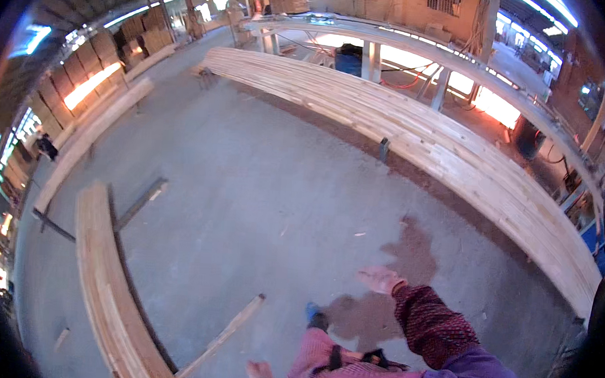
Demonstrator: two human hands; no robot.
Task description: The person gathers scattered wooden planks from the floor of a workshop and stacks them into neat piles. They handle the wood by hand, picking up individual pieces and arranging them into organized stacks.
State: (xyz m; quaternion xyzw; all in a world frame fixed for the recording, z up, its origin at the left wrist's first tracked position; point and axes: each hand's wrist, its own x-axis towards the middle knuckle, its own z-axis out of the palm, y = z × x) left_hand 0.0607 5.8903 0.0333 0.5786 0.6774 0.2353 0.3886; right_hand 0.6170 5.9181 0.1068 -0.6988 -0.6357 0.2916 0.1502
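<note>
My right hand is stretched out over the concrete floor, below the middle of the view. Its fingers look loosely extended, somewhat blurred, with nothing seen in them. A dark red knitted sleeve covers that forearm. My left hand shows at the lower edge, smeared, its fingers hard to make out. Nearest to it is a narrow wooden bar, which runs from the floor up to a long stack of pale boards on the left. Neither hand touches any wood that I can see.
A long, wide row of pale planks crosses from upper left to lower right on low supports. Behind it runs a raised machine frame with cables. More boards lie far left; a dark bar juts out beside the left stack.
</note>
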